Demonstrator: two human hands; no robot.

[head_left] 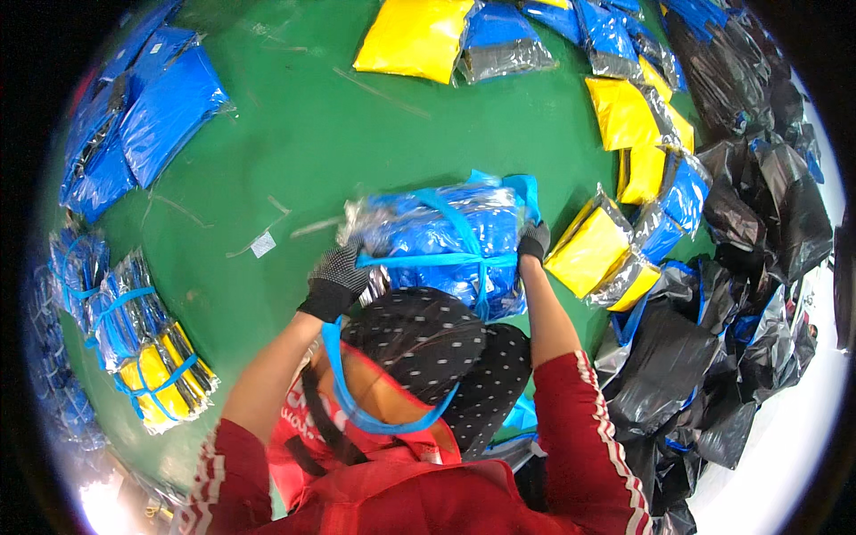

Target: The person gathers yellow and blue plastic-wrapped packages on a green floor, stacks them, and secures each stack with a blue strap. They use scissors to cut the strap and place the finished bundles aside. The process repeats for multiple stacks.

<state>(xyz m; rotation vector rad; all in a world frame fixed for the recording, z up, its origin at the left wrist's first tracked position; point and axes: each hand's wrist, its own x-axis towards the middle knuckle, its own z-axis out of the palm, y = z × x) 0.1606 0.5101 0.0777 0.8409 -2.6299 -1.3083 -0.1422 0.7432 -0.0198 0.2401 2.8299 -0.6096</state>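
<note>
In front of my knees is a bundle of blue items in clear plastic wrap (428, 234), bound crosswise with a light blue strap (459, 260). My left hand (341, 275), in a dark speckled knit glove, is closed on the bundle's left end, beside the strap. At the opposite end my right hand (533, 241), gloved alike, grips the bundle's right side near a loose part of the strap. Some fingertips of both hands are hidden against the plastic. Another length of light blue strap (379, 423) hangs in a loop across my chest.
Blue wrapped packages (174, 116) lie at the far left, with strapped bundles (160, 374) nearer me. Yellow and blue packages (588, 250) run along the right and far side. Black plastic bags (669, 357) are heaped at the right. A white paper scrap (263, 244) lies on the green floor.
</note>
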